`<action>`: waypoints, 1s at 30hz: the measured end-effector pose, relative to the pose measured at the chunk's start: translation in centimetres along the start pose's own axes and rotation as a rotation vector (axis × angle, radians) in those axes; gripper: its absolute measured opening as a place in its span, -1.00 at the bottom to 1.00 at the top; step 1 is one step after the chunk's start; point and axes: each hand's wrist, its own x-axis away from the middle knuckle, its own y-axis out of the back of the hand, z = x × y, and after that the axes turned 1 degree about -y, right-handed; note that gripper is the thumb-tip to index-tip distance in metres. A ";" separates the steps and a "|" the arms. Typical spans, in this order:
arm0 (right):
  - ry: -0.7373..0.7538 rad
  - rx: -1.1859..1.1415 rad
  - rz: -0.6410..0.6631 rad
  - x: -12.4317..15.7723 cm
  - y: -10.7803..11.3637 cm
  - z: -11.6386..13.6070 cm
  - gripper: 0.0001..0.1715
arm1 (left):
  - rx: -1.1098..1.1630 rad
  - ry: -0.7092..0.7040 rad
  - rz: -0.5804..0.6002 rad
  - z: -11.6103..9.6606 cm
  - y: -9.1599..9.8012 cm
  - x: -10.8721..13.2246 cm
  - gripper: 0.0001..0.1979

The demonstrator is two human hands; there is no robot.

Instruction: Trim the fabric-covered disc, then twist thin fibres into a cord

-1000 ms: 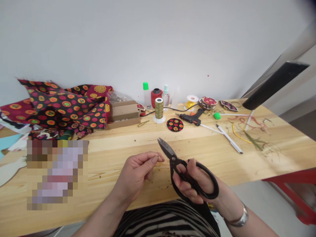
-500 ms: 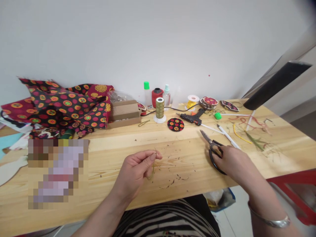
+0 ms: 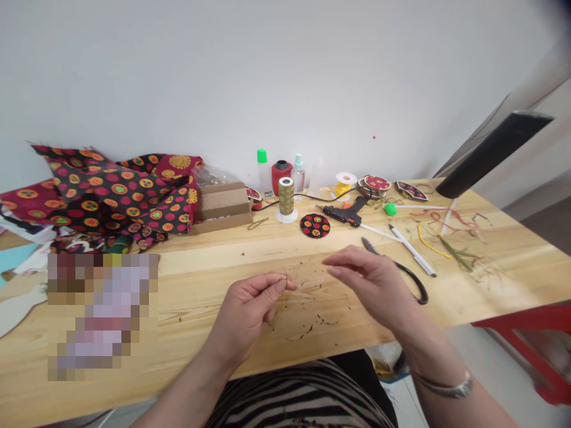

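My left hand [image 3: 250,309] is closed in a pinch over the near middle of the table. A thin olive thread [image 3: 271,324] is caught between its thumb and forefinger, most of it hidden by the hand. To its right, my right hand [image 3: 370,282] hovers with thumb and fingers apart and nothing visible between them. Behind and beside the right hand lie black-handled scissors [image 3: 418,285], partly covered by it. Dark snippets [image 3: 310,328] are scattered on the wood between the hands. A round patterned fabric piece [image 3: 314,226] lies farther back.
An olive thread spool [image 3: 286,197] stands near the wall. Right of it are a black glue gun [image 3: 350,212] and a white pen [image 3: 413,251]. Patterned cloth [image 3: 120,190] is heaped beside a cardboard box [image 3: 223,205] at left. A black tube [image 3: 493,156] leans at right.
My right hand has let go of the scissors, leaving them on the table, and moved left toward my left hand. My left hand keeps its pinch. The view has shifted slightly.
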 end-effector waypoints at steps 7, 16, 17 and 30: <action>-0.031 -0.261 0.139 -1.8 -3.7 2.0 -0.90 | -0.035 0.005 0.027 -0.2 0.0 0.5 -0.83; 0.002 -0.247 0.206 -2.1 -3.9 2.2 -0.89 | -0.057 0.018 0.049 -0.1 -0.1 0.5 -0.79; 0.000 -0.254 0.189 -2.1 -3.9 2.2 -0.89 | -0.055 0.017 0.047 -0.1 -0.1 0.5 -0.79; 0.082 -0.399 0.068 -1.0 -4.9 0.9 -0.96 | 0.259 0.050 -0.082 -0.5 -0.6 -0.3 -0.83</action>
